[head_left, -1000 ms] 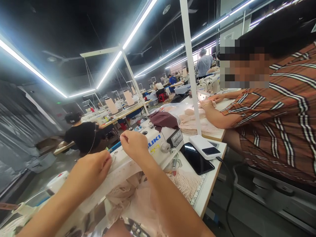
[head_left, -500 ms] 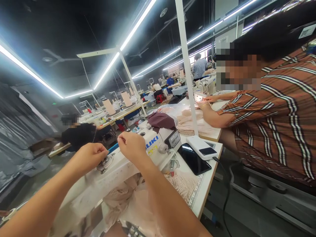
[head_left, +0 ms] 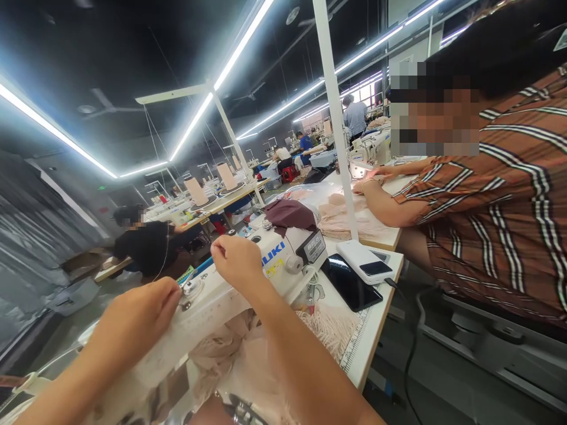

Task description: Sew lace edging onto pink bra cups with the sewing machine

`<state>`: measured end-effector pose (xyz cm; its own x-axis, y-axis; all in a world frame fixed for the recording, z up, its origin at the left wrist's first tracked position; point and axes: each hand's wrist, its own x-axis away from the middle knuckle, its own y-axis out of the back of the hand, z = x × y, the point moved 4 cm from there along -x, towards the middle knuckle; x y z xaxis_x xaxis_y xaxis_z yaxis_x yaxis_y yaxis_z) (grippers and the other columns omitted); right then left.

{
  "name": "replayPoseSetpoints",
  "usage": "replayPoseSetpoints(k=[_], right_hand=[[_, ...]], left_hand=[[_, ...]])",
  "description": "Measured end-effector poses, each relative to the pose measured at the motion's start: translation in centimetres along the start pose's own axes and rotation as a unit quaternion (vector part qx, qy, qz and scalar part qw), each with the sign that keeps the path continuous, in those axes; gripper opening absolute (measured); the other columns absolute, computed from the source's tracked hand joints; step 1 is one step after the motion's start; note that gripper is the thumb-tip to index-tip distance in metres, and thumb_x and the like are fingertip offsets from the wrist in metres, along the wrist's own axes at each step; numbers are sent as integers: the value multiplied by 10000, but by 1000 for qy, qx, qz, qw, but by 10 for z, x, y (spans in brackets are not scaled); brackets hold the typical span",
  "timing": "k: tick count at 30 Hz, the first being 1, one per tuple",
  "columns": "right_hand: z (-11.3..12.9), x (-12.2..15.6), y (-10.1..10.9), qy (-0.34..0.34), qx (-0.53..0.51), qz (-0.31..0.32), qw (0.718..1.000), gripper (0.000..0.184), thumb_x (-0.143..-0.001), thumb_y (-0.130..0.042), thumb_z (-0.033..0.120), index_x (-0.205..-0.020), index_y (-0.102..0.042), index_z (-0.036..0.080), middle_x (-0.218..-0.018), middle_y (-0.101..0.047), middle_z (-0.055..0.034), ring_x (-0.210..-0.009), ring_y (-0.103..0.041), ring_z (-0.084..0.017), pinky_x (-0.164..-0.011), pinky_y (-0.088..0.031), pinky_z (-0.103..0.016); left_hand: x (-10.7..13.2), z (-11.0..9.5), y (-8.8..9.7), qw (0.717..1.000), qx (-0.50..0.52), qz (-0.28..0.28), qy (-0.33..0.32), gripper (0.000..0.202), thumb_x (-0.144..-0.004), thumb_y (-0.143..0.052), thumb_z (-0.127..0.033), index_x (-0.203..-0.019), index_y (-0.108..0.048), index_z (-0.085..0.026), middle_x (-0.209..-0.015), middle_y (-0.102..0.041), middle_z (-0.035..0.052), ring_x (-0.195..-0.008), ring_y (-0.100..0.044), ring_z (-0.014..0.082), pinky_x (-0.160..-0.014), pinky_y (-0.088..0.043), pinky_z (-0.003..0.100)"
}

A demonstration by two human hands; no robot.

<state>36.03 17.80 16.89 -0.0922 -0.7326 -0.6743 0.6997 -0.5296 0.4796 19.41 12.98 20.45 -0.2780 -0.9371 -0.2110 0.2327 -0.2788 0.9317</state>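
Observation:
My two hands are up at the top of a white JUKI sewing machine (head_left: 274, 257). My right hand (head_left: 237, 260) is closed in a pinch above the machine's top, fingertips pressed together on something too fine to make out. My left hand (head_left: 133, 321) is curled shut by the metal tension discs (head_left: 191, 289) on the machine's left end, with a blue-green tool tip (head_left: 195, 270) between the hands. Pale pink fabric (head_left: 248, 360) lies bunched under the machine's arm, over my right forearm.
A black phone (head_left: 352, 286) and a white power bank (head_left: 365, 262) lie on the table right of the machine. A white post (head_left: 336, 124) rises behind. A person in a striped brown shirt (head_left: 496, 200) sews close on the right. Other workers sit at benches further back.
My left hand has dropped lower and back toward me, away from the tension discs. My right hand has held its pinch in nearly the same spot. The view shifted slightly.

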Motion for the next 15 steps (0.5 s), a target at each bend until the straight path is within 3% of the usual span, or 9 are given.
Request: replayPoseSetpoints(k=[6, 10, 15], right_hand=[[0, 0, 0, 3, 1, 4, 1000, 246, -909, -421, 309, -904, -665, 275, -826, -715, 25, -760, -634, -152, -594, -362, -253], [-1, 1, -1, 8, 5, 6, 1000, 240, -916, -420, 319, -921, -656, 279, -842, -714, 26, -783, -639, -157, -615, -376, -253], [0, 0, 1, 7, 6, 9, 1000, 242, -917, -420, 323, -927, -658, 276, -836, -713, 22, -774, -637, -152, -616, -373, -252]], left_hand=[[-28, 9, 3, 995, 82, -12, 47, 294, -829, -372, -402, -797, -592, -209, -679, -646, 32, -688, -574, 218, -600, -344, 285], [-39, -7, 4, 987, 157, 3, 44, 356, -827, -374, -463, -734, -583, -191, -587, -581, -4, -613, -543, 179, -561, -344, 248], [-31, -30, 13, 998, 41, -40, 11, 498, -882, -284, -538, -814, -625, -181, -854, -642, 97, -777, -598, 239, -619, -370, 279]])
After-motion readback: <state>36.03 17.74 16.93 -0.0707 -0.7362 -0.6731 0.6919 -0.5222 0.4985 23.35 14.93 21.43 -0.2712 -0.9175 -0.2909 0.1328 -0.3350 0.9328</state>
